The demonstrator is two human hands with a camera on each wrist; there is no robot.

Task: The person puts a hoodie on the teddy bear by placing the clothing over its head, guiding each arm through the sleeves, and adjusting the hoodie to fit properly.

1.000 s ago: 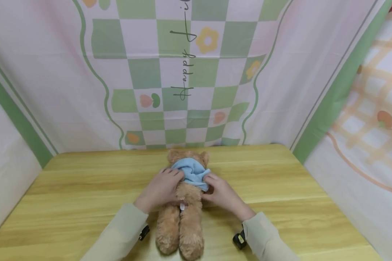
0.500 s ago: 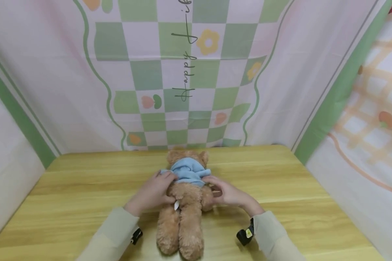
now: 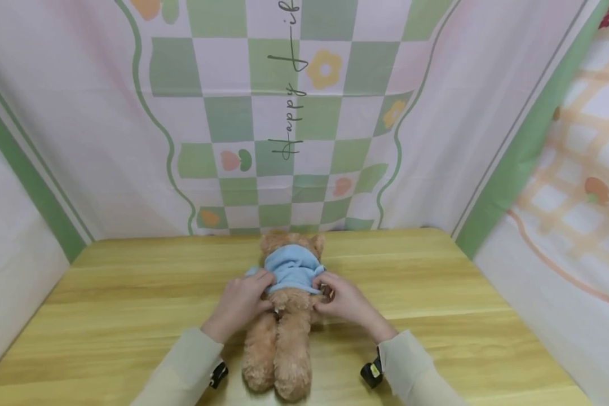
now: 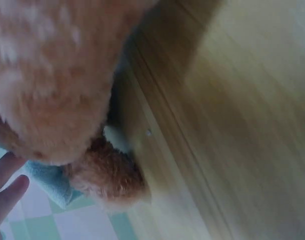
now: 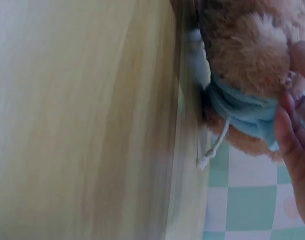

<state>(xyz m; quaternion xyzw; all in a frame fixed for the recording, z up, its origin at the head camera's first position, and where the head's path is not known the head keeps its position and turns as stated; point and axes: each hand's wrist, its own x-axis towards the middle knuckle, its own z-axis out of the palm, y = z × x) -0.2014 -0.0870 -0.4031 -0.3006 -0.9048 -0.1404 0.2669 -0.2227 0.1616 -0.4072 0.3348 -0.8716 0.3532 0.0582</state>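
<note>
L hand: person's left hand (image 3: 241, 301) clamped on the side of the blue top (image 3: 293, 269), fingers over the cloth, thumb lower, against fur.
R hand: right hand (image 3: 347, 299) clamped on the opp. side of the top, near its lower edge; thumb sits below, w/ a gap btwn thumb & fingers.
Blue top: round the bear's upper body, creased; lower edge sits well above the legs.
Cord: white cord (image 5: 217, 144) hangs from the top on its tabletop side, knotted nr the end.
Bear: brown plush bear (image 3: 291, 355) lying btwn the hands, head twd far table edge, legs twd the person; face not showing, so prob. back-up.
Good handling: IMO work both sides of the hem tog., equal pull; thumbs can press the fur flat & steady the body while fingers ease the cloth.
Watch: fur drags, so small tugs > one big one; uneven pull would likely twist the top. Cord cd snag under the bear, worth a check.
Wrists: black device (image 3: 218, 374) by L cuff, another (image 3: 372, 373) by R cuff; pale sleeves (image 3: 177, 366) on both arms.
Table: wood-grain tabletop (image 3: 436, 316) under it all.
Backdrop: printed cloth (image 3: 325, 118) w/ green checks behind far edge.
</note>
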